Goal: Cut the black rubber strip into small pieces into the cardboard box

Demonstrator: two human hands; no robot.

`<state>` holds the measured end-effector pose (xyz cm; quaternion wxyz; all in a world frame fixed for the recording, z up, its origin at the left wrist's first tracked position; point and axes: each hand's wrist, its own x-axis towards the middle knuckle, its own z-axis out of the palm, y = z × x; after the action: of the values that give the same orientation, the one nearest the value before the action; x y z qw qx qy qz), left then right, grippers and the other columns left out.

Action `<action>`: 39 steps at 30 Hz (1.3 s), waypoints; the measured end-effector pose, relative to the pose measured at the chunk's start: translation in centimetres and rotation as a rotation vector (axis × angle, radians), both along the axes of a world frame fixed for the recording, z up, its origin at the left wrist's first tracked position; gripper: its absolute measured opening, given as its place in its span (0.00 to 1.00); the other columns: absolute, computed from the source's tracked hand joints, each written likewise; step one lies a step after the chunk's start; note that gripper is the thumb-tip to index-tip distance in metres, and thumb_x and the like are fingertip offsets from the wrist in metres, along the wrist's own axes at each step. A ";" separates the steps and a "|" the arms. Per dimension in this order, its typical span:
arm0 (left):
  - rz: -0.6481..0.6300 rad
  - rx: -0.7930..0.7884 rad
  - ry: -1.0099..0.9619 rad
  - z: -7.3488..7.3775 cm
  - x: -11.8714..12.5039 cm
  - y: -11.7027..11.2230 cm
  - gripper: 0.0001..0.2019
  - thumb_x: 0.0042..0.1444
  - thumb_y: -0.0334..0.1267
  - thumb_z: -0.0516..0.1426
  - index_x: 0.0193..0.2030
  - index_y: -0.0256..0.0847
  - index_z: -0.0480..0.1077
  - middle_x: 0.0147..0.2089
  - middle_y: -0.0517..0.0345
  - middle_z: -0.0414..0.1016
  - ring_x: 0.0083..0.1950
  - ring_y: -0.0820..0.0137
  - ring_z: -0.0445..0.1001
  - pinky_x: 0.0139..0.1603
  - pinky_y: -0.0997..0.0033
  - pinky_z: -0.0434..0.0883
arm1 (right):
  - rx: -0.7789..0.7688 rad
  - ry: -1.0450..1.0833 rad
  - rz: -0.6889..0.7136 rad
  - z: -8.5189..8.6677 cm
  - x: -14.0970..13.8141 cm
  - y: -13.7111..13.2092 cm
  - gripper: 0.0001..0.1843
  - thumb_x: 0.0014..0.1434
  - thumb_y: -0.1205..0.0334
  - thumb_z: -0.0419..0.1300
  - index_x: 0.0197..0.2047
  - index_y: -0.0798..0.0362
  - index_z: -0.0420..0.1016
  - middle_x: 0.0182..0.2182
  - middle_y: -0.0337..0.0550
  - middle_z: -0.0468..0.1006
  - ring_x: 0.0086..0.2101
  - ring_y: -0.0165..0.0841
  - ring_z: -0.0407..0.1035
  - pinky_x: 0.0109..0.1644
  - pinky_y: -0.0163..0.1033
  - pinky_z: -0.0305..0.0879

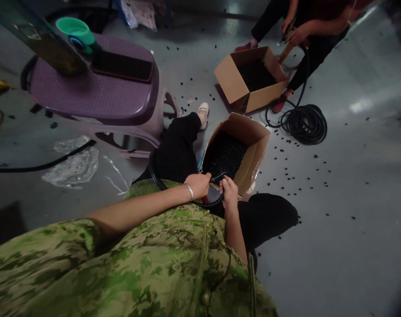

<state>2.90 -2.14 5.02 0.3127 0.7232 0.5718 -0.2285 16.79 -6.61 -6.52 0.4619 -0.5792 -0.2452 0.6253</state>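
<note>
My left hand (199,184) is closed around a dark tool whose blades point right; I cannot make out exactly what tool it is. My right hand (229,192) is closed on a black hose (154,176) that loops from my lap round my left knee. Both hands meet just above the near edge of an open cardboard box (253,145) filled with small black cut pieces. A bracelet sits on my left wrist.
A purple plastic stool (98,94) with a green cup (76,31) stands at left. Another person sits at the back right with a second box (235,83) of black pieces and a hose coil (304,124). Black bits litter the grey floor.
</note>
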 end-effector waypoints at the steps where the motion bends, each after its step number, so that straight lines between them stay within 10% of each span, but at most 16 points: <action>1: -0.001 0.000 0.006 0.2 0.0 0.0 0.14 0.61 0.36 0.50 0.51 0.37 0.68 0.47 0.40 0.78 0.48 0.55 0.79 0.46 0.61 0.73 | 0.006 0.007 0.014 0.2 0.0 0.0 0.23 0.52 0.47 0.61 0.46 0.55 0.74 0.23 0.32 0.68 0.17 0.21 0.54 0.20 0.29 0.49; 17: -0.021 -0.047 0.045 -0.2 0.2 0.4 0.17 0.62 0.39 0.49 0.49 0.36 0.76 0.48 0.40 0.79 0.49 0.57 0.79 0.47 0.65 0.73 | 0.094 -0.221 0.266 1.3 0.4 0.6 0.20 0.57 0.44 0.59 0.34 0.55 0.76 0.15 0.31 0.62 0.14 0.23 0.53 0.17 0.31 0.48; 39: -0.057 0.139 -0.099 -5.9 -0.3 -0.5 0.14 0.62 0.35 0.49 0.47 0.32 0.72 0.44 0.37 0.79 0.46 0.56 0.79 0.45 0.61 0.74 | 0.065 -0.229 0.206 -1.9 0.4 2.1 0.22 0.53 0.39 0.58 0.28 0.52 0.65 0.15 0.28 0.60 0.13 0.22 0.50 0.17 0.31 0.45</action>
<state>2.62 -2.61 -0.89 0.2831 0.7695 0.5492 -0.1614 17.19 -4.53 -8.42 0.3828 -0.6033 -0.3746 0.5909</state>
